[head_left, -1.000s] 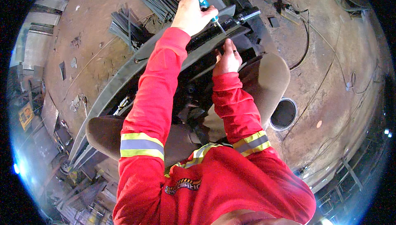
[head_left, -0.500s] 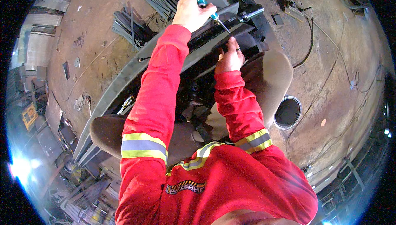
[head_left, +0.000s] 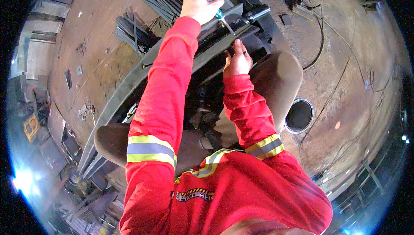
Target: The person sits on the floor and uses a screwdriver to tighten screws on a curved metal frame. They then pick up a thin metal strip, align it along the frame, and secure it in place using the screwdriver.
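**Long gray metal beam (head_left: 117, 96) in front of a person in a red top (head_left: 254, 183)**

The beam slants from lower left to upper right, bowed by the fisheye view. On its far side lie two bundles of thin dark strips (head_left: 161, 3). On its near side, off to the right, is a round container (head_left: 299, 115), dark inside. A shiny metal cylinder (head_left: 259, 14) juts out just beyond its right end.

Above the beam's right part, the left hand (head_left: 200, 4) has its fingers wrapped around a blue-handled screwdriver (head_left: 221, 14), its shaft slanting down toward the beam's right end; contact is unclear. At the beam's near edge, the right hand (head_left: 237, 62) has curled fingers; whether they grip anything cannot be told.
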Tool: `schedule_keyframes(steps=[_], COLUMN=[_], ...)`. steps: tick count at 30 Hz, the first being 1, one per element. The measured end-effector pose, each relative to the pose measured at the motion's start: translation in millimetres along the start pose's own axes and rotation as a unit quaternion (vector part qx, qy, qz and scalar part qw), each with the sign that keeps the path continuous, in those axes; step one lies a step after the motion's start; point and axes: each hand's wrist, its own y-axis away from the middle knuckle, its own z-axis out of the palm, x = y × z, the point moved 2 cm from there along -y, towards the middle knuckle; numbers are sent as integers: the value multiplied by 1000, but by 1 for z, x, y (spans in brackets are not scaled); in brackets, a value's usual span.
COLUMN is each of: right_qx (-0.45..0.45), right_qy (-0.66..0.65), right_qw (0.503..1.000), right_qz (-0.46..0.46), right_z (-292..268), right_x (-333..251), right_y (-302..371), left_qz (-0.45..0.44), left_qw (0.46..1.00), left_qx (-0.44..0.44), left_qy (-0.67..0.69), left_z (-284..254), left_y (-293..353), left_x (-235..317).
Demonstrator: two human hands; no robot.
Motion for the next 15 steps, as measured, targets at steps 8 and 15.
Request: schedule_keyframes(steps=[8, 15], right_qx=[20, 47], right_qy=[-13, -26], right_qw=[1000, 999], right_qz=[-15, -3], right_z=[4, 4], right_x=[-1, 0], right_y=[3, 1], left_qz=[0, -13], left_qw=[998, 996], left_qx=[34, 25], left_qy=[50, 79], left_z=[-7, 1], left_y=[4, 4], left_x=[-9, -20])
